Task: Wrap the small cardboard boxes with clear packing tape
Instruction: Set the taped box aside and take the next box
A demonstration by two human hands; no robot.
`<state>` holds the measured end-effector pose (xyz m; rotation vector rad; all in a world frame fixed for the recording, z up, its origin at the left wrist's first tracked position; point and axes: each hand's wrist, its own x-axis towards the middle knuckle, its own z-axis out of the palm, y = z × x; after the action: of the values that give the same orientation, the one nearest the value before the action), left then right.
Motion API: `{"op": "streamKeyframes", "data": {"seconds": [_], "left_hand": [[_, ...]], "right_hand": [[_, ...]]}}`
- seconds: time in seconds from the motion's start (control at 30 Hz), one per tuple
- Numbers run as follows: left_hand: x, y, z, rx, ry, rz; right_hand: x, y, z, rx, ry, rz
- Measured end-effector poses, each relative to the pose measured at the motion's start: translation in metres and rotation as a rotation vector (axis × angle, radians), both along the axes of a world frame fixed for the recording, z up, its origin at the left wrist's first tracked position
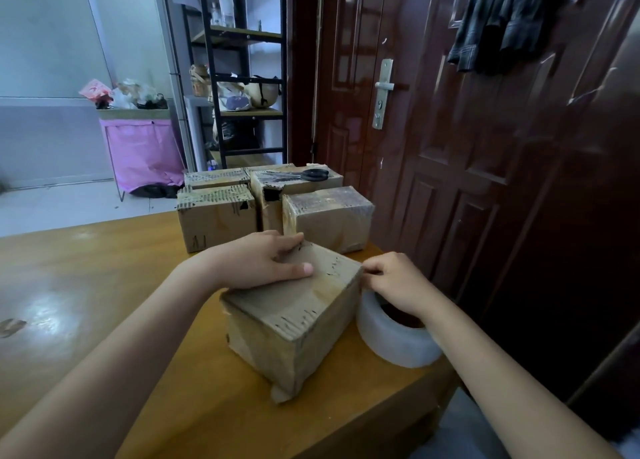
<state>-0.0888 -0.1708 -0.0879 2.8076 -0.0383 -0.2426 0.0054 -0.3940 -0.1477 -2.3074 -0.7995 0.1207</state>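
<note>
Cardboard box (pixel 294 316) under flat left hand (pixel 263 261); right hand (pixel 398 285) fingers pinching at box edge, beside tape roll (pixel 394 337).

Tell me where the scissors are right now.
The scissors lie on top of the rear cardboard box in the stack at the table's far edge, beyond both hands, near the brown door.

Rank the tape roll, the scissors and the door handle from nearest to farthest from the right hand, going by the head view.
1. Tape roll: directly under the right hand, at the table's right edge.
2. Scissors: on top of the rear boxes, beyond the hand and to its left.
3. Door handle: on the dark door, behind the table.
</note>
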Motion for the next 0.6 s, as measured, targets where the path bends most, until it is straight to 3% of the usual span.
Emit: {"op": "streamKeyframes", "data": {"seconds": [0.13, 0.37, 0.6], "left_hand": [[-0.002, 0.011, 0.009, -0.068, -0.193, 0.078], [-0.009, 0.016, 0.01, -0.016, 0.201, -0.031], [-0.013, -0.031, 0.003, 0.036, 0.141, -0.026]], "right_hand": [[-0.002, -0.01, 0.002, 0.162, 0.018, -0.041], [-0.004, -0.037, 0.018, 0.677, 0.215, -0.082], [-0.005, -0.072, 0.035, 0.81, 0.217, -0.119]]}}
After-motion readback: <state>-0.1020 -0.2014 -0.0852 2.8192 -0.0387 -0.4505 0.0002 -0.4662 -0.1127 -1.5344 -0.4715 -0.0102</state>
